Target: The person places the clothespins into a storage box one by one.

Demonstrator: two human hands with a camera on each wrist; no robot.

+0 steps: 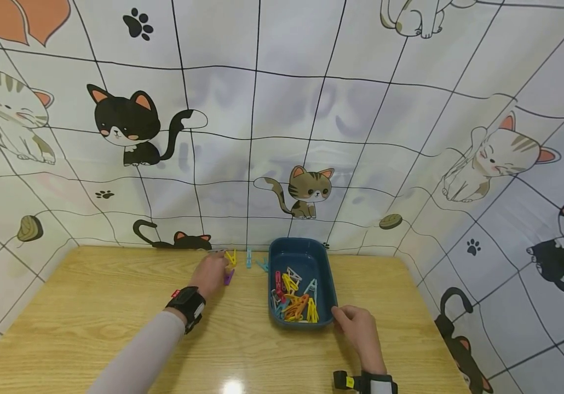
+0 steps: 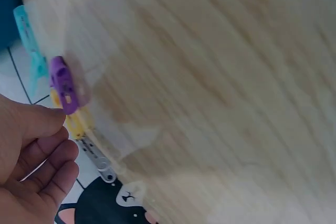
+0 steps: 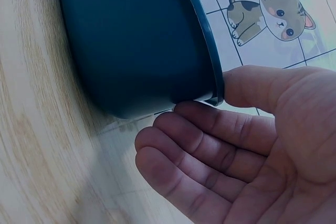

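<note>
My left hand (image 1: 210, 273) reaches to the back of the table, its fingers loosely bent among small clothespins. In the left wrist view its thumb tip lies right at a purple clothespin (image 2: 63, 85). A yellow clothespin (image 2: 76, 124) and a grey one (image 2: 97, 161) are just beyond the fingertips. My right hand (image 1: 359, 331) pinches the near right corner of a dark blue plastic tray (image 1: 303, 246), thumb on the rim and fingers beneath it. Inside lie several clothespins (image 1: 297, 306) in yellow, orange, red, blue and white.
Two light blue clothespins, one standing upright (image 1: 249, 258) and one lying by the tray (image 1: 263, 265), are at the back edge of the wooden table (image 1: 129, 306). A white cloth (image 1: 223, 109) with cat prints and grid lines hangs behind the table and at both sides.
</note>
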